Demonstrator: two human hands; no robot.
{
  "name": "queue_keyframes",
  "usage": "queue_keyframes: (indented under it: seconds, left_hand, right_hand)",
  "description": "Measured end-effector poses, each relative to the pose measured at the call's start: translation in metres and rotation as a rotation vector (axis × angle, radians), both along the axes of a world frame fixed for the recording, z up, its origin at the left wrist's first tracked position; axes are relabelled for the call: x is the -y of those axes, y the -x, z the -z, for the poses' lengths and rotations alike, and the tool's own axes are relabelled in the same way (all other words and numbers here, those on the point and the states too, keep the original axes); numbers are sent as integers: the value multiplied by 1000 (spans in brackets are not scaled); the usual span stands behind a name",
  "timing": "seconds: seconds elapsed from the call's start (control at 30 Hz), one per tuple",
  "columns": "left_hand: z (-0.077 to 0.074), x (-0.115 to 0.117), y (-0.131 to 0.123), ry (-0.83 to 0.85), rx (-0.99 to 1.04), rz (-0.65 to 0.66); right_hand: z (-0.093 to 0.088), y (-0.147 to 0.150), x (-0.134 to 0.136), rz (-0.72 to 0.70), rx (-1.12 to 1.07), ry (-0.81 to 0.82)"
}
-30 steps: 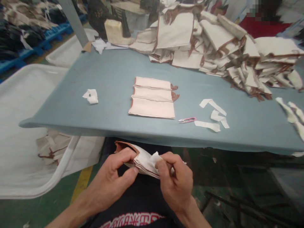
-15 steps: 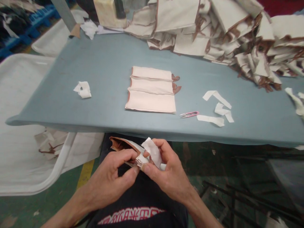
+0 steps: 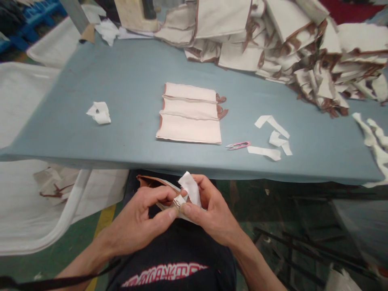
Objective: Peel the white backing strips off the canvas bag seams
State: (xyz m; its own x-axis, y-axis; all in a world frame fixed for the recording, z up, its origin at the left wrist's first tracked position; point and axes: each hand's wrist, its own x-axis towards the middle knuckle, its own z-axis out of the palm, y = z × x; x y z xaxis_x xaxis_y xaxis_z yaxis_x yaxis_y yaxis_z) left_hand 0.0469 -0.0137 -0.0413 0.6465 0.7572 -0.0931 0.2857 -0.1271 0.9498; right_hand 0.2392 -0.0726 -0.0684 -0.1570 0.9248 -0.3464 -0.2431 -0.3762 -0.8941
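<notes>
Over my lap, below the table's front edge, both hands pinch a cream fabric pouch (image 3: 165, 180) with brown trim. My left hand (image 3: 142, 218) grips its edge between thumb and forefinger. My right hand (image 3: 209, 208) is closed on the same corner, with a white fabric strip (image 3: 190, 188) sticking up from its fingers. Part of the pouch is hidden by my hands. Three cream pouches (image 3: 189, 113) lie overlapped on the table, brown ties at their right side. Pink-handled thread snips (image 3: 238, 145) lie to the right of them.
Loose white strips (image 3: 264, 152) lie right of the snips, and a curled scrap (image 3: 100, 112) lies at the left of the blue-grey table (image 3: 130, 81). A large heap of cream pouches (image 3: 233, 56) fills the back right. White tubs (image 3: 65, 226) stand at the left.
The view has shifted slightly, so the table things sit a little further left. Both hands keep pinching the pouch, fingers barely moved; the white strip stands narrower at my right hand.
</notes>
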Motion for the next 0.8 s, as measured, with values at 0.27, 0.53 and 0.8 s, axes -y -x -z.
queue_keyframes:
  seconds: [0.27,0.53,0.8]
  left_hand:
    - [0,-2,3,-19,-10,50]
    - [4,-3,7,-15,-21,117]
    - [8,-3,9,-4,-18,136]
  right_hand:
    - [-1,-1,0,-7,24,-22]
    - [-3,-3,2,-3,49,-35]
    - [0,-5,-4,-36,-22,6]
